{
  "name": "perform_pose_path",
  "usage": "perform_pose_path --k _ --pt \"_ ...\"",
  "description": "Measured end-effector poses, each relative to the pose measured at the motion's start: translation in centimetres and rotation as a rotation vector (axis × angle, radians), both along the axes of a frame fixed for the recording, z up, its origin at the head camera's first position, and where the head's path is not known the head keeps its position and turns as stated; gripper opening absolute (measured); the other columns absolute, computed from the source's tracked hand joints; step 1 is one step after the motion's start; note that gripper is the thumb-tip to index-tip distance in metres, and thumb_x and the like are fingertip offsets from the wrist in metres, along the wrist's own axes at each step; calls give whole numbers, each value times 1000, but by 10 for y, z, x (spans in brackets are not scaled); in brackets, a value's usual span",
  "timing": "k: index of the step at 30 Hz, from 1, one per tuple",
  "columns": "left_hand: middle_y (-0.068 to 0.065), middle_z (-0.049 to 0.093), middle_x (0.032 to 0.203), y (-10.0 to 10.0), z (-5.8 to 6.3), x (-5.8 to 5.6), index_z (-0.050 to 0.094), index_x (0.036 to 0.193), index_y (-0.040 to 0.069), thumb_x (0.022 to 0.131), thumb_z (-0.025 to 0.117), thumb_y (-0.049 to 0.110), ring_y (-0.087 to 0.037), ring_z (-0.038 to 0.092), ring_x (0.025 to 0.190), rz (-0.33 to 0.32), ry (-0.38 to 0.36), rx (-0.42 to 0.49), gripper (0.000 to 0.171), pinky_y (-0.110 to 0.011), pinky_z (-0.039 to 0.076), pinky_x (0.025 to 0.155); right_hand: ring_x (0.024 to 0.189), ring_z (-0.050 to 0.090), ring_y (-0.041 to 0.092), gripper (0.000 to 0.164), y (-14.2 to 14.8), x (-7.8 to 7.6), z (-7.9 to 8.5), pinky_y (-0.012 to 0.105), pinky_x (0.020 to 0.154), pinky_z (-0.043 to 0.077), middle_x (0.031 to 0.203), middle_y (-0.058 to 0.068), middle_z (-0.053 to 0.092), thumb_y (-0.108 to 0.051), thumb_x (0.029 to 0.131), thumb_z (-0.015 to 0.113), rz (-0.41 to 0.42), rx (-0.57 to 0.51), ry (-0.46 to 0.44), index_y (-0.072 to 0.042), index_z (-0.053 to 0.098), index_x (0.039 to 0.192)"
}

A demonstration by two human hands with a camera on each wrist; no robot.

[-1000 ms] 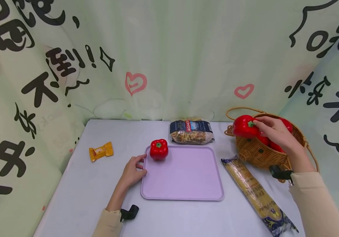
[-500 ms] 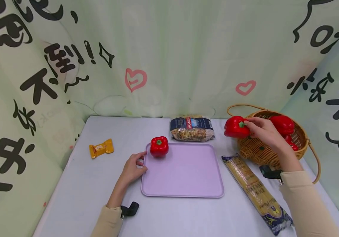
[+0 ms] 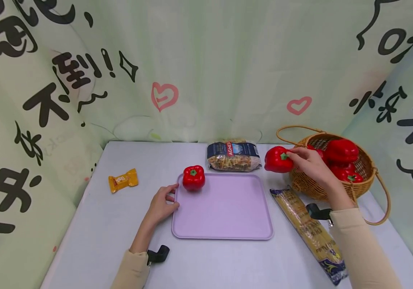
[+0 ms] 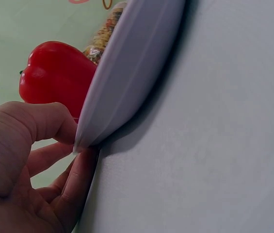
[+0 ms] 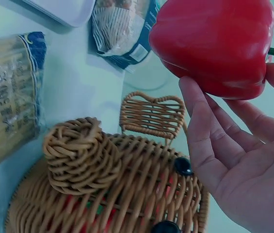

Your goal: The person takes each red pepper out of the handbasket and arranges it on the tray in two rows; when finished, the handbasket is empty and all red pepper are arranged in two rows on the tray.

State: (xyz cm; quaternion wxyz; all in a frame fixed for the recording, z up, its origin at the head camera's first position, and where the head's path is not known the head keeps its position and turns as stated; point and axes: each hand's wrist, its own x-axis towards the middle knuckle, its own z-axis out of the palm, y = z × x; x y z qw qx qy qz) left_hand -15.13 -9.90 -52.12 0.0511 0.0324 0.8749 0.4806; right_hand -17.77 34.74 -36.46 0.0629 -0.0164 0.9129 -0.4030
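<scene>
My right hand [image 3: 311, 166] grips a red bell pepper [image 3: 278, 159] near its green stem, in the air just left of the wicker basket [image 3: 311, 186]. In the right wrist view, the fingers curl under this pepper [image 5: 214, 46]. At the left rim of the lilac tray [image 3: 224, 208], my left hand [image 3: 163, 205] pinches the edge between thumb and fingers; the left wrist view shows the tray's rim [image 4: 122, 73] between them. Another red bell pepper [image 3: 193, 178] sits upright in the tray's far left corner. Several more red peppers [image 3: 341, 151] fill the basket.
Behind the tray lies a bag of pasta [image 3: 233, 156]. A long packet of spaghetti [image 3: 311, 237] lies slantwise between the tray and my right forearm. At the left is a small yellow wrapped snack [image 3: 123, 181]. A printed curtain [image 3: 220, 72] hangs behind the table.
My right hand has lifted the bell pepper out from over the basket and carried it left, towards the tray. The left hand has stayed at the tray's edge.
</scene>
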Motion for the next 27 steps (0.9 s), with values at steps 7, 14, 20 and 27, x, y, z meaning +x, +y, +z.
perform_pose_path --k 7,14,20,27 --pt "-13 58 118 -2 0 0 56 138 10 80 73 5 -21 60 91 -3 5 -2 61 -34 58 79 93 59 31 56 -9 -2 -11 30 75 57 126 30 54 -35 103 48 3 -40 -1 8 45 138" --pt "-14 58 118 -2 1 2 56 138 9 80 73 4 -22 61 91 1 -1 8 60 -34 58 79 84 57 30 55 -19 -5 -24 27 69 55 118 29 57 -35 103 47 -47 -54 -19 8 46 138" --pt "-14 58 118 0 2 2 56 138 9 80 74 4 -22 60 91 7 -6 8 61 -34 58 79 86 61 32 55 -29 -7 -34 27 71 56 123 31 56 -35 103 48 -55 -85 -40 8 46 137" --pt "-14 58 118 0 2 2 56 138 9 79 74 4 -23 61 91 2 -4 9 61 -35 58 79 75 64 28 50 -41 -11 -46 33 72 58 111 28 63 -31 102 51 -51 -136 -38 8 48 134"
